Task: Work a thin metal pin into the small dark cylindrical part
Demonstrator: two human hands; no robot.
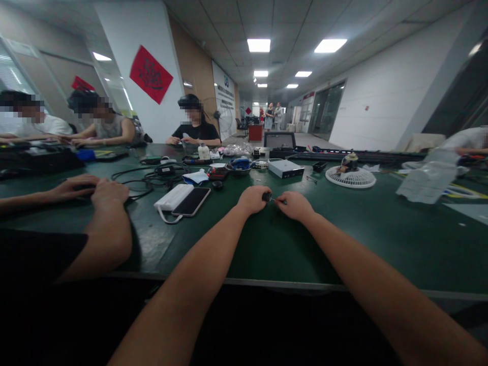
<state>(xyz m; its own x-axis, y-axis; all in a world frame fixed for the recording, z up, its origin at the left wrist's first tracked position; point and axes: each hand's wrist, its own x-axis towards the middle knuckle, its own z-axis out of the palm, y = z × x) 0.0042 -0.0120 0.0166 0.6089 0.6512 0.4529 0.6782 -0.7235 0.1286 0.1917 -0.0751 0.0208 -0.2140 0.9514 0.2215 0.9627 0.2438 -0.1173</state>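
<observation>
We pinch a small black part between our two hands, just above the green tabletop, straight ahead at 12 o'clock. The fingers of our left hand are curled shut around it, while those of our right hand appear closed on a thin metal pin jutting from it; the hands probably meet this closely because so small a part needs steadying from both sides. At 9 o'clock, a smartphone lies against a white power bank, seemingly left within easy reach. Black cables sprawl toward 10 o'clock, and a silver mini PC sits near 12 o'clock. A white desk fan lies flat around 2 o'clock, perhaps to blow upward. Farther along at 9 o'clock, a neighbouring person's hands rest together on the tabletop.
</observation>
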